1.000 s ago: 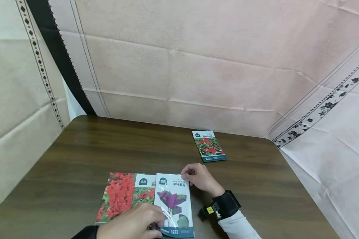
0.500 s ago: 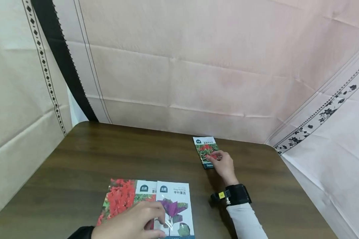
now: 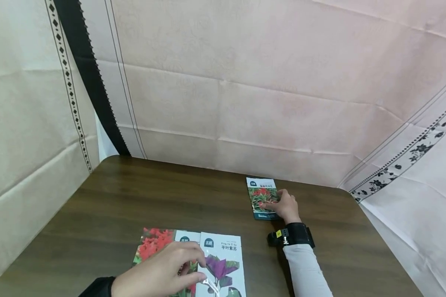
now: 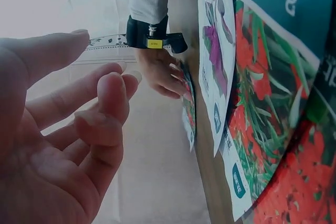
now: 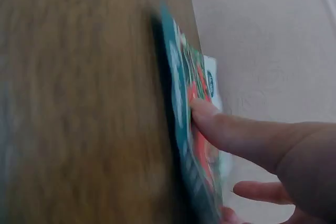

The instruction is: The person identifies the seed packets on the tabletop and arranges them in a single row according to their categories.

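Observation:
My right hand (image 3: 288, 207) grips the right edge of a seed packet (image 3: 259, 200) with red flowers and a blue-green bottom band, near the table's back edge. In the right wrist view the thumb (image 5: 231, 132) lies on its printed face, and the other fingers are partly hidden at its edge. My left hand (image 3: 163, 266) hovers over the front packets, fingers loosely bent and holding nothing. Beneath and beside it lie a white seed packet (image 3: 228, 258) with a purple plant, a red-flower packet (image 4: 268, 93) partly under it, and another red-flower packet (image 3: 154, 243) at the left.
The brown wooden table (image 3: 141, 198) has rounded back corners. Pale patterned cloth (image 3: 223, 103) hangs behind it and at both sides, with a dark strip (image 3: 93, 78) at the left. A black wrist camera band (image 3: 297, 235) is on the right wrist.
My right hand has left the top corner of the purple-plant packet, reached back and right, and taken the far red-flower packet's edge. My left hand has come off the purple-plant packet's edge.

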`<action>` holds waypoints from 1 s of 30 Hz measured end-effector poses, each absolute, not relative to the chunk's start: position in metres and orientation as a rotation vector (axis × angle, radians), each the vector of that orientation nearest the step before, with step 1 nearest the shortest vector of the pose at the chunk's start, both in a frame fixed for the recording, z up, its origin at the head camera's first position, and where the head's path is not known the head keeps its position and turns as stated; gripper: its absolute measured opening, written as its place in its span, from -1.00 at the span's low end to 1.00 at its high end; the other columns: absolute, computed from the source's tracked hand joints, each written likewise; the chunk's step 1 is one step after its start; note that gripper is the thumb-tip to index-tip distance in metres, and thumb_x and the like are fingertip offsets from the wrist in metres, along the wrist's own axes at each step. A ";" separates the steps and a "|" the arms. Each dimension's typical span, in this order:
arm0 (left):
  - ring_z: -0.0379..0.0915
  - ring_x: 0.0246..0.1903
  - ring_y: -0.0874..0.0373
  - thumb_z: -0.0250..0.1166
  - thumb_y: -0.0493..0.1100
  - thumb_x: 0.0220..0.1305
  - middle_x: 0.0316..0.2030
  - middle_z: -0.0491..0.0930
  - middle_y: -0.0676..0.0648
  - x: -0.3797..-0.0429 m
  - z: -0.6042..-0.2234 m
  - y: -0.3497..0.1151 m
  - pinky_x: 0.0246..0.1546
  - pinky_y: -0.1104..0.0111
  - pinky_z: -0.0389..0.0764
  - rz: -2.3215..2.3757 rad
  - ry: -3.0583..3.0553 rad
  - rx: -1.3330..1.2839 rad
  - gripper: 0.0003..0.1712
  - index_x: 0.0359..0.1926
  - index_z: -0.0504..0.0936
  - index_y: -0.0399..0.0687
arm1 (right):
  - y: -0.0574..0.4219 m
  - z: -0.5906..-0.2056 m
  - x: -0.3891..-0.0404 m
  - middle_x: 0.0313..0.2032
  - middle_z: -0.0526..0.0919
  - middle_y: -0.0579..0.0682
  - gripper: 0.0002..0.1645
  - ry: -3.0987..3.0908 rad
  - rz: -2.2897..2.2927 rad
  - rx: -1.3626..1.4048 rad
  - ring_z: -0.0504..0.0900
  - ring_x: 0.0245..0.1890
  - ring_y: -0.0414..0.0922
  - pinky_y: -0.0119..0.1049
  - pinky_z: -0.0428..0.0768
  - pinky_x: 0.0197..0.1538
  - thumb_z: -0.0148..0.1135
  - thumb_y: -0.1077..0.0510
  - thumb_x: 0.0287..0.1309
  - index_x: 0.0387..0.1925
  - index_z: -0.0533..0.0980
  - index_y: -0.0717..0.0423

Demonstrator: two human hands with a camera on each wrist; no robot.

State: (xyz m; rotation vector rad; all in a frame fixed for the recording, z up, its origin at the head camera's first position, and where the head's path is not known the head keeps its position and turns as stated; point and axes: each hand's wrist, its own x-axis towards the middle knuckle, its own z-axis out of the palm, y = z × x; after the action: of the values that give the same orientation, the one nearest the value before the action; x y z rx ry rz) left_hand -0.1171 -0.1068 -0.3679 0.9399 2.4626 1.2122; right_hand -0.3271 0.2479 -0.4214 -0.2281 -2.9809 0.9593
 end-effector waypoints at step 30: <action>0.61 -0.26 0.19 0.31 -0.10 0.28 -0.12 0.54 -0.16 -0.137 -0.341 -0.111 -0.29 0.45 0.54 1.978 2.315 0.563 -0.38 0.32 0.32 0.09 | 0.163 -0.297 -0.186 -0.06 0.62 0.10 -0.70 -2.582 1.648 1.016 0.63 -0.36 -0.17 -0.33 0.64 -0.30 0.13 0.14 0.35 0.08 0.52 0.03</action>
State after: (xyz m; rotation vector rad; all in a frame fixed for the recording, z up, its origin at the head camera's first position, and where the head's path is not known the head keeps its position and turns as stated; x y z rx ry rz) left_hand -0.1365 -0.1106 -0.3409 0.5634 2.3146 1.9779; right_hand -0.1863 0.1628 -0.2973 1.0160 -2.5818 1.6475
